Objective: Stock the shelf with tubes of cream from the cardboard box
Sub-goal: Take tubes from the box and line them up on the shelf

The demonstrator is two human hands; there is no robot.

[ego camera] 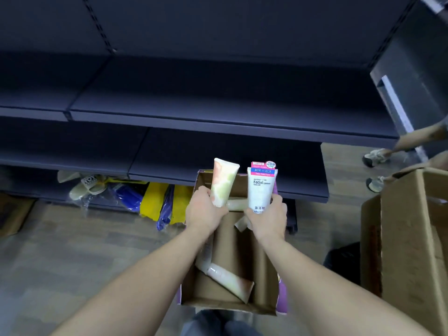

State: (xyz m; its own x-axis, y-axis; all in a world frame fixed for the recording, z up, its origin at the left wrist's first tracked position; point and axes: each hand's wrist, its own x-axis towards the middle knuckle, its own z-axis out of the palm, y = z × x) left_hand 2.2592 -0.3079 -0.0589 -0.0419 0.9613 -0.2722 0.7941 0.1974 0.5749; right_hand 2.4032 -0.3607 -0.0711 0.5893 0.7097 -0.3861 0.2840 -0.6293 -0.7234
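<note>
The caps of both raised tubes are hidden in the palms. The left hand grips a peach-green tube, the right hand a white tube, both above the cardboard box. Perhaps three more tubes lie inside; one shows clearly. The shelf behind stands bare.

We can read print on only one thing: the white tube gripped upright in the right hand, over the cardboard box. Its front carries the word "Facial" in dark letters, followed by smaller print too fine for us to read. Above that, a blue band holds white East Asian characters, and a pink strip beneath it has small white words we cannot make out. More dark characters stand near the tube's lower end, by the fingers.

On the far left, under the lowest shelf, a pale slipper bears a dark mark that is too blurred for us to read.
</note>
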